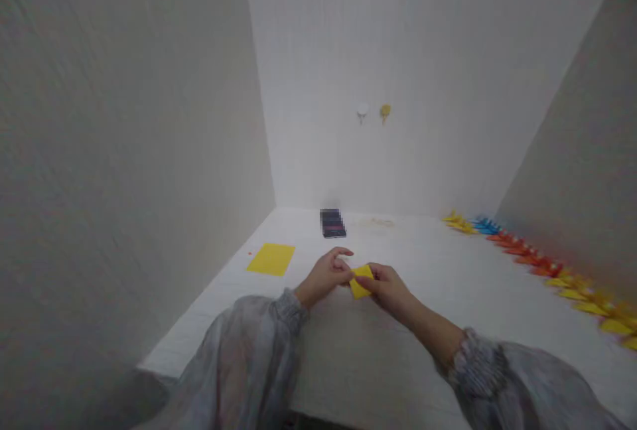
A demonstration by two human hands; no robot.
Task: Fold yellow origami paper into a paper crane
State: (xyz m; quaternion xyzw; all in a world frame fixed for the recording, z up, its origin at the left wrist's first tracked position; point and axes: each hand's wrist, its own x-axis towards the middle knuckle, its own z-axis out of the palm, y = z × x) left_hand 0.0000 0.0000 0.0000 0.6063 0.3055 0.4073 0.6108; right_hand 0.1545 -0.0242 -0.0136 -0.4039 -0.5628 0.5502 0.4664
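Note:
Between my two hands, above the white table, is a small folded piece of yellow paper point(361, 289). My left hand point(329, 273) pinches its left edge with the thumb, while the index finger stretches out above it. On the opposite side my right hand point(385, 285) grips the paper, thumb on top and the other fingers behind. The fingers partly cover the paper, so its exact folds cannot be made out. A larger yellow sheet point(271, 259) lies flat on the table to the left of my hands.
A dark phone point(332, 223) lies near the back wall. Along the right wall runs a row of folded paper figures point(535, 257) in yellow, blue, orange and red. Two small hooks point(363, 110) are fixed to the back wall. A grey wall point(149, 151) bounds the left side.

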